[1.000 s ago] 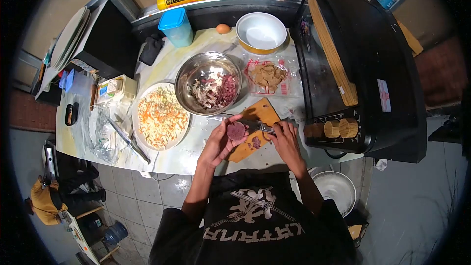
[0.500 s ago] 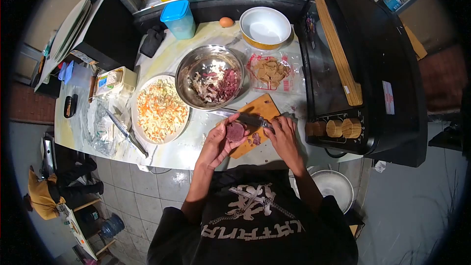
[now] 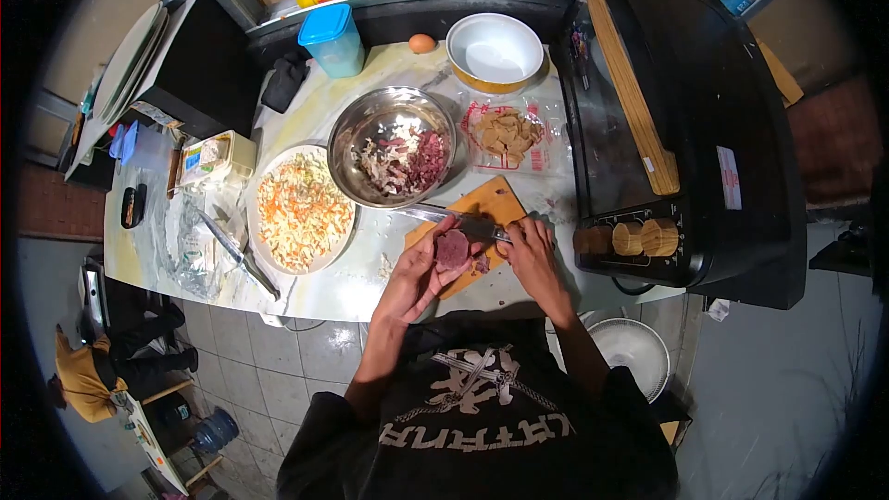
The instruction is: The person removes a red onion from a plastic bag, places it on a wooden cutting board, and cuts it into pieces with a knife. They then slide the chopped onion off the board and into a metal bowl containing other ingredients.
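My left hand (image 3: 414,270) is closed around a round purple-red chunk of food (image 3: 452,251), its flat cut face turned up toward me. In my right hand (image 3: 530,257) is the handle of a kitchen knife (image 3: 480,228), whose wide blade points left, just beyond the chunk. Both hands are over the near part of a wooden cutting board (image 3: 488,196), where small purple scraps (image 3: 482,264) lie. Beyond the board a steel bowl (image 3: 344,137) holds chopped purple-red and whitish pieces.
A plate (image 3: 310,268) of shredded vegetables stands left, beside another knife (image 3: 237,252). Behind the board are a plastic bag of brown pieces (image 3: 507,137), a white bowl (image 3: 494,48) and an egg (image 3: 422,43). A black oven (image 3: 713,157) borders the right. A person (image 3: 88,380) is at far left.
The chunk in my left hand has shifted slightly right, closer to the knife. My right hand stays on the handle. The whole view has moved a little.
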A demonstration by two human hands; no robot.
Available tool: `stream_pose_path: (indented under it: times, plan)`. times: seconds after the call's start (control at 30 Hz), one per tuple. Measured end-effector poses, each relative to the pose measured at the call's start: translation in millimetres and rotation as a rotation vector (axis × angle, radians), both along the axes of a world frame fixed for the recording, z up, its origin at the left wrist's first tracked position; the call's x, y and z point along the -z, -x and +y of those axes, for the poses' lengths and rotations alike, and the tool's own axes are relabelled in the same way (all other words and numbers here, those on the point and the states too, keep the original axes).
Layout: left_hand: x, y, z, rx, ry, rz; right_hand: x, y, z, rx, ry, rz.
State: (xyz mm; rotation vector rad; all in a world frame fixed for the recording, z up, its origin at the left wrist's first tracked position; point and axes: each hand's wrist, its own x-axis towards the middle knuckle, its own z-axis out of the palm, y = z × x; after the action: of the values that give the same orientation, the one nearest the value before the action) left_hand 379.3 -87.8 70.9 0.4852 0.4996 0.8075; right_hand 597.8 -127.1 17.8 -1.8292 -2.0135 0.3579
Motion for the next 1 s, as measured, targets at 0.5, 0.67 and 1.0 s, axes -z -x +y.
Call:
stream_pose_path:
  times: [0.5,0.67,1.0]
  plan:
    - [16,40,-10,-0.25,-0.025,0.385,-15,-5,-12,-0.019,0.117,0.027]
    - [5,48,-12,-0.261,-0.382,0.7,-21,-8,-16,-0.059,0.106,0.062]
    - [17,48,-19,-0.353,-0.239,0.594,-24,14,-38,-0.025,0.459,0.248]
